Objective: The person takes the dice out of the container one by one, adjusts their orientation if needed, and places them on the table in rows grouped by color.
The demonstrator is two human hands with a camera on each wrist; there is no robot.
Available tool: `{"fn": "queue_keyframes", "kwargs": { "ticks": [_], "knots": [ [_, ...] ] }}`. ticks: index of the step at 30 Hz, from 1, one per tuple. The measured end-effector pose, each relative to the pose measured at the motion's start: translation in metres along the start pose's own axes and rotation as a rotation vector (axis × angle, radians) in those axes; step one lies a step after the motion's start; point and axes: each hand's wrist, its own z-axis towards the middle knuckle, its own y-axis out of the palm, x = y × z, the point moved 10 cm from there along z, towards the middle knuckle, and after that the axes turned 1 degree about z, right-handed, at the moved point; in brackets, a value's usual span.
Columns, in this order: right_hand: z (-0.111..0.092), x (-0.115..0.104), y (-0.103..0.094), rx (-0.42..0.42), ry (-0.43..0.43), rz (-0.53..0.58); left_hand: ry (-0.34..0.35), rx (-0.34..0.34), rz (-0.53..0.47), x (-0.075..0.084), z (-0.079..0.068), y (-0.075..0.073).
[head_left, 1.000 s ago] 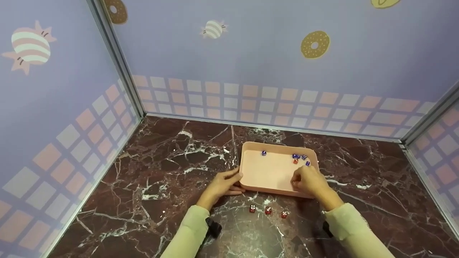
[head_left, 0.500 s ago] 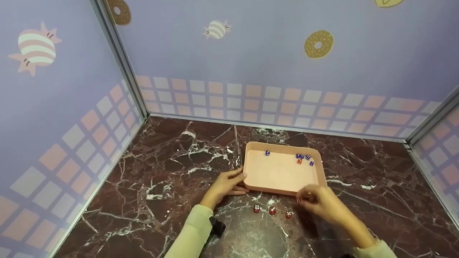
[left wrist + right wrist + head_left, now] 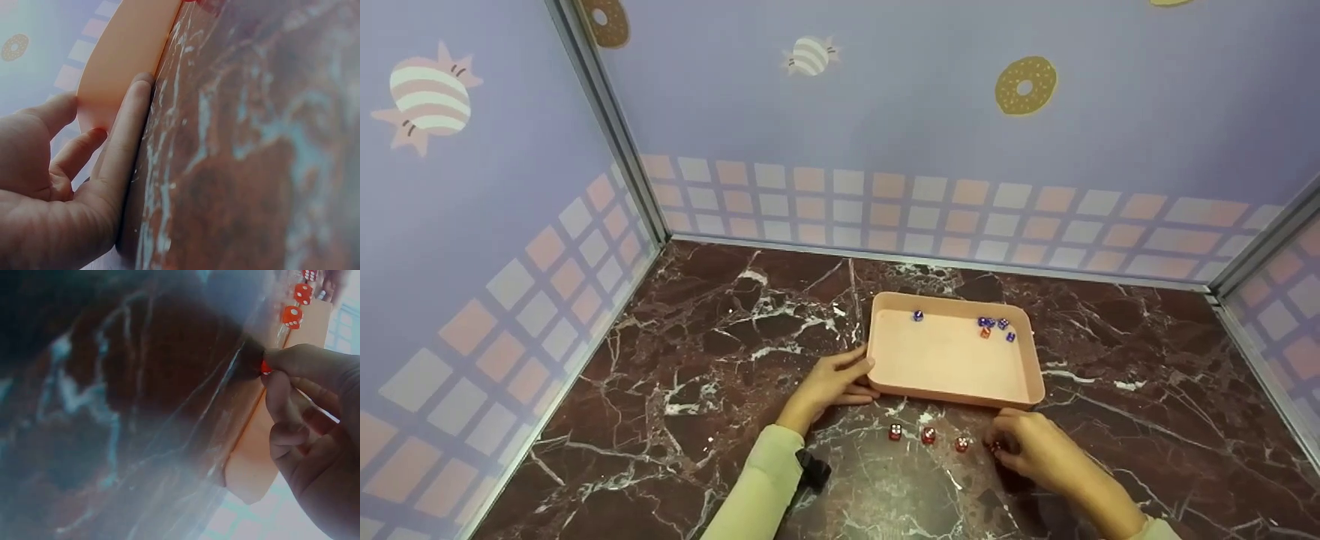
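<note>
A shallow peach tray [image 3: 945,394] lies on the marbled table. My left hand [image 3: 829,386] rests against its near left corner, with extended fingers touching the outer wall in the left wrist view. Just in front of the tray's near right corner, my right hand [image 3: 1039,446] pinches a red die [image 3: 265,367] between thumb and finger, low over the table; whether the die touches the surface I cannot tell. To its left, three red dice stand in a row: a left die [image 3: 895,432], a middle die [image 3: 928,435] and a right die [image 3: 961,444].
Inside the tray lie one red die [image 3: 985,333] and several blue dice, most at the far right; a single blue die [image 3: 918,316] sits at the far left. Patterned panels, including the back wall [image 3: 915,135], enclose the table [image 3: 720,337] on three sides.
My right hand has come out of the tray with a red die and moved down toward the right end of the row. The left hand stays at the tray's corner.
</note>
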Motion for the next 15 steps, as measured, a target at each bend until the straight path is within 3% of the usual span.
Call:
{"fn": "queue_keyframes", "kwargs": {
  "ticks": [15],
  "knots": [
    [-0.0029,-0.0063,0.0,-0.01,-0.055,-0.083,0.0,0.007,-0.011,-0.0005,0.0008,-0.0008]
  ]
}}
